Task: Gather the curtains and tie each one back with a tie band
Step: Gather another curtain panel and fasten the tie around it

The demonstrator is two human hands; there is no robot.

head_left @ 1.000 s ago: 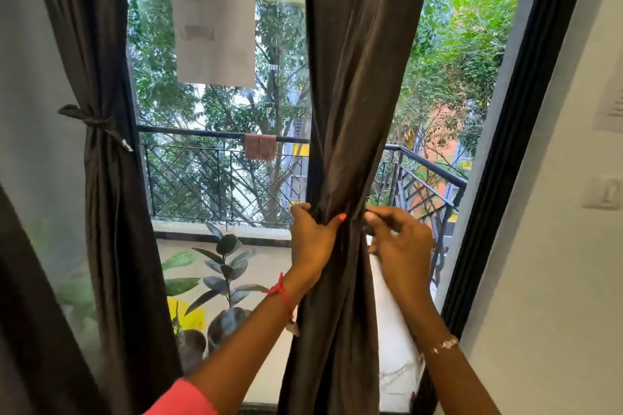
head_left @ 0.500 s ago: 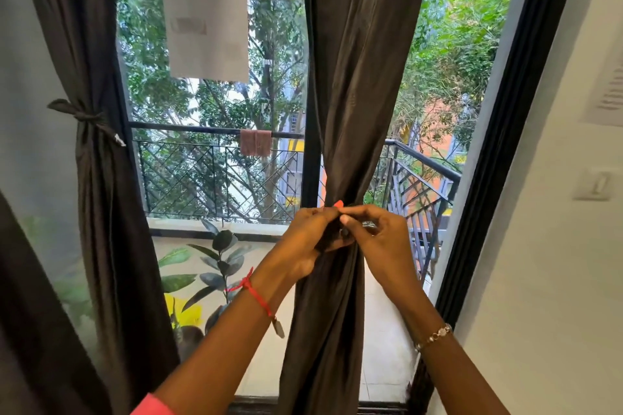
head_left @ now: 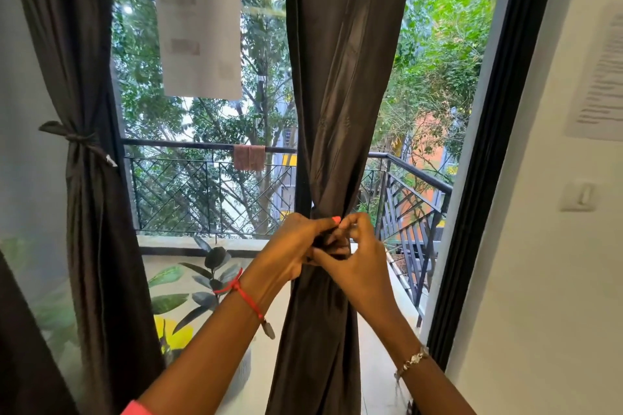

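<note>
A dark brown curtain (head_left: 340,84) hangs in the middle of the window, bunched narrow at waist height. A matching dark tie band (head_left: 328,241) wraps it there. My left hand (head_left: 286,253) and my right hand (head_left: 357,263) meet in front of the bunch, and both pinch the band's ends between fingers and thumb. The band's ends are mostly hidden by my fingers. On the left, a second dark curtain (head_left: 91,212) hangs gathered, with its own tie band (head_left: 76,138) knotted round it.
A sheet of paper (head_left: 200,34) is stuck on the glass. Behind the window are a black balcony railing (head_left: 209,192) and a potted plant (head_left: 205,283). A white wall (head_left: 556,246) with a switch (head_left: 580,195) stands at the right. Another dark cloth fills the lower left corner.
My hands came together from either side of the curtain to its front. The curtain is now pinched tighter, and both hands work the band's ends at the middle.
</note>
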